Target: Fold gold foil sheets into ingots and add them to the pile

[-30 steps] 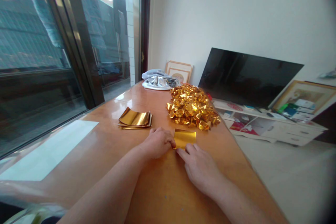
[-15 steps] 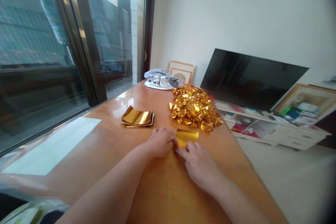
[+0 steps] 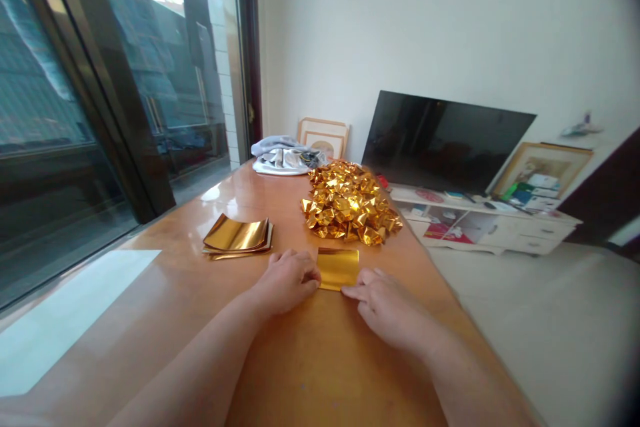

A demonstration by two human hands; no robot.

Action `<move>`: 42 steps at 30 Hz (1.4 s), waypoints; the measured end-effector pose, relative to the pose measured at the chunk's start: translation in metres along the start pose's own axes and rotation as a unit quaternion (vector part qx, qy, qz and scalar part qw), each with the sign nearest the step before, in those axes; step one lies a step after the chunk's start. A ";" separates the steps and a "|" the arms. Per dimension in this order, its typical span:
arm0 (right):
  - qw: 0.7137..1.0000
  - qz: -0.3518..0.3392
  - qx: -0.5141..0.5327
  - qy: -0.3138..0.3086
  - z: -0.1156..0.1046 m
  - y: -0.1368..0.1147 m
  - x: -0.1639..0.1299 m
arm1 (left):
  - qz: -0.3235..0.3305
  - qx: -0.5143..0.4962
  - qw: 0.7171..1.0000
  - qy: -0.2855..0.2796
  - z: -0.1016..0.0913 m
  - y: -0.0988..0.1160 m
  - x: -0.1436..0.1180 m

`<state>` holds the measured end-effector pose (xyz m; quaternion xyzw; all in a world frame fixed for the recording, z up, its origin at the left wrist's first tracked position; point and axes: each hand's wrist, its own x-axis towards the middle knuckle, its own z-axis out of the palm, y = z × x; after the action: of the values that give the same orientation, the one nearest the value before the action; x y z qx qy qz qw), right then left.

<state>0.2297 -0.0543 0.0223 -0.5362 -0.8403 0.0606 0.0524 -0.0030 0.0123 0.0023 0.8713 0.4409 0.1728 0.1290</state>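
Gold foil sheet (image 3: 339,268), small and folded, flat on the wooden table (image 3: 310,360), just in front of the two hands. Probably very light and thin, slippery on the glossy top, easy to crease and to tear; best taken at the corners or along the near edge, with soft pressure. Left hand (image 3: 286,280) curled, fingers together, touching the left edge of the sheet; whether pinching or only pressing, cannot tell. Right hand (image 3: 387,307) lying flat, fingertips (image 3: 350,292) pressed on the near right corner. Just beyond the sheet, a heap of folded gold pieces (image 3: 349,209), crumpled and shiny. To the left, near but apart, a stack of flat gold sheets (image 3: 238,237), slightly curled upward. Farther at the table end, a grey cloth bundle (image 3: 283,153).
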 end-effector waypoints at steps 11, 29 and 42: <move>0.997 0.065 0.029 0.018 -0.013 0.023 -0.009 | 0.019 0.004 1.000 -0.002 0.003 -0.002 0.002; 0.988 0.021 0.091 0.119 0.009 0.027 0.009 | 0.032 0.018 0.999 0.000 0.001 0.003 0.004; 0.921 0.060 0.327 0.203 0.001 0.023 0.013 | -0.015 -0.189 0.980 0.063 -0.002 0.016 0.005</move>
<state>0.2451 -0.0327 0.0177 -0.5397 -0.7112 0.2250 0.3903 0.0107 0.0074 0.0107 0.8116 0.4209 0.3056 0.2660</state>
